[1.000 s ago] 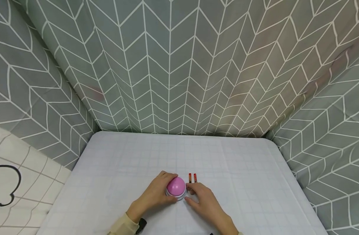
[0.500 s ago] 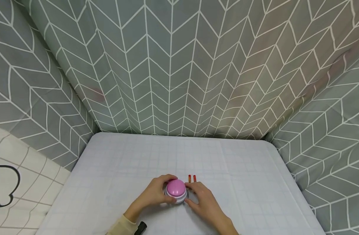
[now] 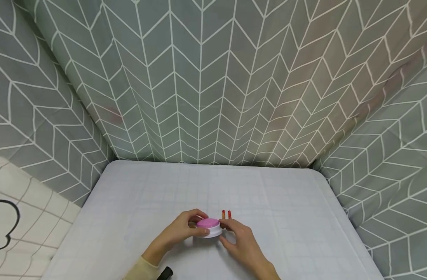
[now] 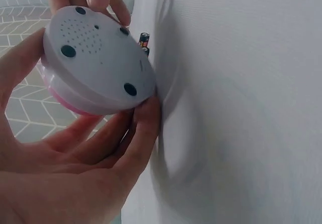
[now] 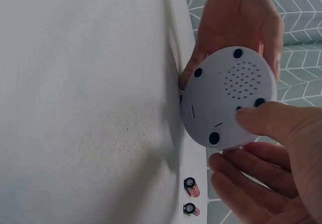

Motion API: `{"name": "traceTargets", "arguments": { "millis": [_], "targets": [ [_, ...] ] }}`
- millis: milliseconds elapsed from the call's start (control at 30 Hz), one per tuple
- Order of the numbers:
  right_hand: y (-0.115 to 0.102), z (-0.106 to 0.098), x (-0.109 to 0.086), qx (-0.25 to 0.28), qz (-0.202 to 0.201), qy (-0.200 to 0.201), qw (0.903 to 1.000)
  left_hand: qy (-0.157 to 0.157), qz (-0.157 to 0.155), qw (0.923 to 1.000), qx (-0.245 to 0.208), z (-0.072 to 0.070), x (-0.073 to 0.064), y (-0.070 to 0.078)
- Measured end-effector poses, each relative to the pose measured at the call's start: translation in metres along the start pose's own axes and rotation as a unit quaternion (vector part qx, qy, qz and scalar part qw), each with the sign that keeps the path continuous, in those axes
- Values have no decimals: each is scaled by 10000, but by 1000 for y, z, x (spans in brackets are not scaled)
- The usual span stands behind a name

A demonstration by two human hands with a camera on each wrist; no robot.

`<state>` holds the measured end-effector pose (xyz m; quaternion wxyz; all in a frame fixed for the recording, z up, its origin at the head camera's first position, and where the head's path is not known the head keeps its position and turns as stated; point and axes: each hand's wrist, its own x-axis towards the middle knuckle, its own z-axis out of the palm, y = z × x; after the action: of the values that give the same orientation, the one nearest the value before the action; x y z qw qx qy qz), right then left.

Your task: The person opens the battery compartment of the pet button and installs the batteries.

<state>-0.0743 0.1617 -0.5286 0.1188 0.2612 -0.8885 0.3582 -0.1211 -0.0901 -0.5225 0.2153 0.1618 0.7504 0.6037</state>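
Note:
A round push button with a pink dome and a white base is tilted up between both hands, close over the table. My left hand grips it by the left side, thumb at the front and fingers behind. On its right edge lies my right hand. The right wrist view shows the base's underside, with speaker holes, dark round feet and small slots. There my right thumb presses on the underside while the fingers curl by the rim. From the left wrist, the same underside faces the camera.
Two small red-and-black batteries lie side by side on the white-covered table, just behind the right hand. A black object is beside the left wrist. Patterned grey curtains hang behind and at the sides.
The push button has tipped so that its dome leans away and its white base faces the front. Both hands keep their places at its sides.

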Motion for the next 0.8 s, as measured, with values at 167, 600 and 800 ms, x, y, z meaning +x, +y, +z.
{"name": "traceTargets", "arguments": {
  "millis": [167, 600, 800],
  "targets": [
    [0, 4, 0, 308, -206, 376, 9986, -293, -270, 9987, -324, -3, -3, 1],
    [-1, 2, 4, 1057, -250, 866, 9903, -748, -680, 9798, -1727, -2, -6, -3],
    [2, 0, -1, 1008, -64, 880, 9910, -757, -736, 9809, -1637, 5, 0, -3]
  ]
}}
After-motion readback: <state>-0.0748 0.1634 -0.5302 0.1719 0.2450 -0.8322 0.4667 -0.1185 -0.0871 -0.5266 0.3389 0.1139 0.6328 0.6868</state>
